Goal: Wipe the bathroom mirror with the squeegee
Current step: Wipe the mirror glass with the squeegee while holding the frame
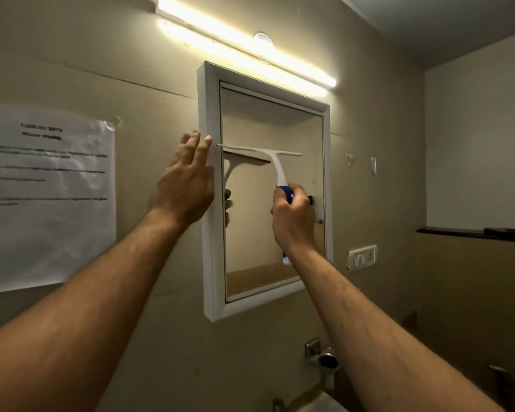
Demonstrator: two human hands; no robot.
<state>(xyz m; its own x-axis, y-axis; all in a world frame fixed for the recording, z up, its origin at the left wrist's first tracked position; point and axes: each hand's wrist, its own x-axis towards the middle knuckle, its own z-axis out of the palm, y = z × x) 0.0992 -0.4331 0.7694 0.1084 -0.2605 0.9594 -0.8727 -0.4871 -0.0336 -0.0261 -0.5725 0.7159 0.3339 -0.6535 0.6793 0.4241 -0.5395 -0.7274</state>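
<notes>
So the squeegee (272,162) is up against the mirror (295,203), blade lying across the upper half of the glass, roughly level, its left tip right at the inner edge of the frame (210,203). The right hand (293,217) has its fingers wrapped tight round the blue part of the handle, with the white end of the handle poking out below the wrist. The left hand (188,176) is flat and spread wide, gripping nothing, palm against the left side of the white frame with fingertips near the blade's end. It sits just beside the blade's left tip.

Around it: a lit tube light (244,46) runs at a slant just above the mirror. A printed paper sheet (48,197) is stuck on the wall well off to the left, text too blurry to read. To the right, a switch plate (362,257) sits near the frame's lower corner, and a dark ledge (473,233) runs further right. Below the mirror there's a metal tap (324,358), with a bit of a white sink (324,404) at the bottom edge.
</notes>
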